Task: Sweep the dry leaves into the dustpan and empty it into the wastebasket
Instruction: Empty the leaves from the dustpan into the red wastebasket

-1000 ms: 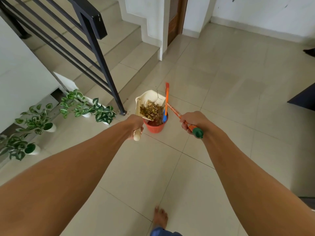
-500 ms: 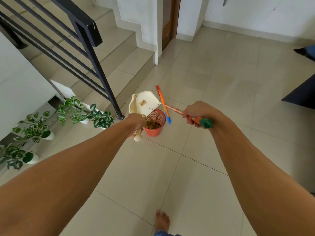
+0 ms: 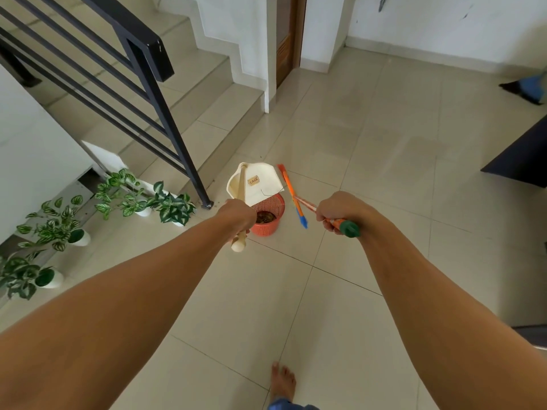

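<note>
My left hand grips the cream handle of the dustpan, which is tipped over so its underside with a small label faces me, above the far side of the wastebasket. The small orange wastebasket stands on the tiled floor with dry leaves inside it. My right hand is closed around the broom's orange handle with a green end cap; the broom's orange and blue head hangs just right of the wastebasket.
Small potted plants line the floor at the left beside a black stair railing post and steps. A dark piece of furniture sits at the right edge. My bare foot is at the bottom.
The dustpan has tipped from holding leaves over the wastebasket to fully upturned, and the leaves now lie in the wastebasket. The broom head has swung out to the right of the basket.
</note>
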`<state>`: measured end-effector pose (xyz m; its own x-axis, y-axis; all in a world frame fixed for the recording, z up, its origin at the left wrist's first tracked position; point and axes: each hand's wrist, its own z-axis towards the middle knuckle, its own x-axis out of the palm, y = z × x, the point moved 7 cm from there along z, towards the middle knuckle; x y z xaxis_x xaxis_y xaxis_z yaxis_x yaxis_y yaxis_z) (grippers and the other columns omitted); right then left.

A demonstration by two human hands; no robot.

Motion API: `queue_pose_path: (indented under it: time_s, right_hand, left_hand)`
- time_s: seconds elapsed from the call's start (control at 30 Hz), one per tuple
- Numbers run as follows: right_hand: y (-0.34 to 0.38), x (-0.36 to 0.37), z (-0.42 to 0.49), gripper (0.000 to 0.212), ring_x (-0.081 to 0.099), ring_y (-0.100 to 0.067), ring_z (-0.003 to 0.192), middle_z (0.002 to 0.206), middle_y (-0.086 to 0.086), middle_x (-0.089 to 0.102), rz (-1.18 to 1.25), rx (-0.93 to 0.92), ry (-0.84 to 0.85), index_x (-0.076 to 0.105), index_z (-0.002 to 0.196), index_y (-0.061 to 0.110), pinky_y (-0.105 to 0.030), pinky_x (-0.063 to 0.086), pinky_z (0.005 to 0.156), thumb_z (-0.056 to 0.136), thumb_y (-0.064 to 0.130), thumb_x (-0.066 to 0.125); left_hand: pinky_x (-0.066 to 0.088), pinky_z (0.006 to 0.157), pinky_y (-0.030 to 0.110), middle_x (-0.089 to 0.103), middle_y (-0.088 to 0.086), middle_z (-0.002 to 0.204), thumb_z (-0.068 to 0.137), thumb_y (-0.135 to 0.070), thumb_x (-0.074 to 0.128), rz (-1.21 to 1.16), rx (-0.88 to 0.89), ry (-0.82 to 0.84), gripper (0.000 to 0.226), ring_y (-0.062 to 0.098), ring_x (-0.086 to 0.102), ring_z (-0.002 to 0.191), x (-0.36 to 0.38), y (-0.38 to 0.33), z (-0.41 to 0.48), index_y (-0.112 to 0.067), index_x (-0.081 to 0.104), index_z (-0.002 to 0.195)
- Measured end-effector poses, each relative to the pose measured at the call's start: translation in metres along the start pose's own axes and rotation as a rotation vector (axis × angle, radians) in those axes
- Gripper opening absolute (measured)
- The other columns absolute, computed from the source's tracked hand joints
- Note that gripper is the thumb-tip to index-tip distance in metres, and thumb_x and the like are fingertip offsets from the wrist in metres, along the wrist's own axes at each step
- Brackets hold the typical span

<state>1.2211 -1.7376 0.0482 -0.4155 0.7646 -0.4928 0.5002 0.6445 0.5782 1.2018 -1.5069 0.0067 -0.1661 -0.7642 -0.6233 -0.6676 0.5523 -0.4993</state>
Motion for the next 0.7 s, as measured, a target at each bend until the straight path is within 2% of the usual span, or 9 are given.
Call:
queue_pose_path:
  time_s: [0.17,0.27,0.33,0.43,0.53,0.7]
  right_hand:
    - [-0.011,0.006,-0.001,0.008,0.045,-0.006,0.022,0.067,-0.013,0.054,-0.066,0.017,-0.002,0.053,0.079,-0.001,-0.011,0.034,0.029,0.086,-0.005,0.052]
    - [-0.012,0.008,-0.004,0.012,0.046,-0.007,0.022,0.064,-0.011,0.055,-0.138,0.019,0.009,0.052,0.075,0.001,-0.011,0.034,0.030,0.087,-0.002,0.053]
    - [-0.010,0.009,-0.006,0.013,0.045,-0.006,0.021,0.063,-0.011,0.055,-0.161,0.008,0.018,0.053,0.074,0.001,-0.010,0.034,0.030,0.087,-0.001,0.055]
    - [-0.005,0.010,-0.011,0.017,0.044,-0.005,0.021,0.061,-0.011,0.054,-0.158,-0.014,0.024,0.054,0.070,0.001,-0.009,0.033,0.029,0.087,-0.001,0.055]
    - [0.002,0.015,-0.013,0.019,0.043,-0.004,0.020,0.064,-0.011,0.053,-0.143,-0.033,0.023,0.053,0.069,0.001,-0.009,0.032,0.029,0.088,-0.001,0.054]
    - [0.022,0.020,-0.018,0.018,0.044,-0.004,0.020,0.064,-0.011,0.054,-0.172,-0.076,-0.001,0.052,0.070,0.002,-0.008,0.031,0.028,0.087,0.000,0.054]
  left_hand:
    - [0.053,0.070,0.032,0.058,0.009,0.079,0.092,-0.006,0.048,0.156,0.077,-0.027,0.040,0.019,0.059,0.072,-0.011,-0.010,-0.008,0.006,0.045,0.130]
    - [0.057,0.082,0.035,0.065,0.014,0.096,0.092,-0.006,0.049,0.237,0.109,-0.079,0.042,0.024,0.068,0.091,-0.022,-0.016,-0.012,0.008,0.044,0.131]
    - [0.057,0.081,0.034,0.066,0.016,0.105,0.093,-0.008,0.050,0.249,0.110,-0.104,0.048,0.025,0.069,0.097,-0.028,-0.016,-0.012,0.008,0.039,0.137]
    - [0.057,0.073,0.031,0.063,0.012,0.096,0.095,-0.009,0.051,0.234,0.095,-0.122,0.049,0.022,0.069,0.088,-0.036,-0.015,-0.011,0.006,0.038,0.140]
    - [0.050,0.058,0.026,0.059,0.010,0.088,0.094,-0.009,0.050,0.201,0.085,-0.123,0.047,0.017,0.061,0.072,-0.042,-0.011,-0.007,0.004,0.040,0.138]
    - [0.054,0.078,0.032,0.057,0.012,0.093,0.095,-0.008,0.051,0.060,0.061,-0.084,0.045,0.020,0.059,0.083,-0.049,-0.001,-0.006,0.002,0.041,0.137]
